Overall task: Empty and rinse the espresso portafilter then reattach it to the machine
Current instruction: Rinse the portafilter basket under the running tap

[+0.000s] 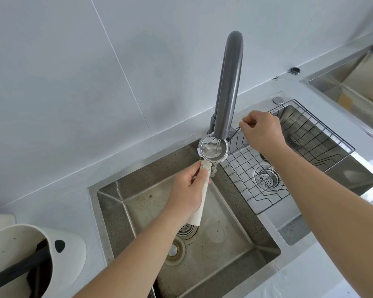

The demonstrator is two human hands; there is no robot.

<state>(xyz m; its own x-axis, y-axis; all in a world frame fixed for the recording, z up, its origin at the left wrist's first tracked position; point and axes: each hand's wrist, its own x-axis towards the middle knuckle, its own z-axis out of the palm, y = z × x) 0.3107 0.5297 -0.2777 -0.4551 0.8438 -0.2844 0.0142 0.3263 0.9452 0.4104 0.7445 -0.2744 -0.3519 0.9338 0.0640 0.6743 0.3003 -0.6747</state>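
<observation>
At about eight o'clock in our view sits a white knock box (19,254) with a dark bar across its mouth, well apart from the rinsing. In the middle, our left hand (188,188) is closed around the cream handle of the portafilter (211,150), forearm reaching up from six o'clock, wrist roughly straight, the handle running back toward us and the basket held face-up at the far rim of the left sink basin (138,203). The basket sits directly under the mouth of the grey faucet (226,87), and water is pooling in it and spilling off the near edge. We judge the main risk to be splash: the basket sits close to the spout, so a stronger flow could throw water over the counter or our sleeve-less arm. A wet handle could also twist in the grip and tip the basket against the spout. At two o'clock our right hand (262,131) is curled shut, apparently pinching the faucet lever, which we cannot see clearly; it hovers above the wire rack (299,147) in the right basin. An abrupt pull there could surge the flow
</observation>
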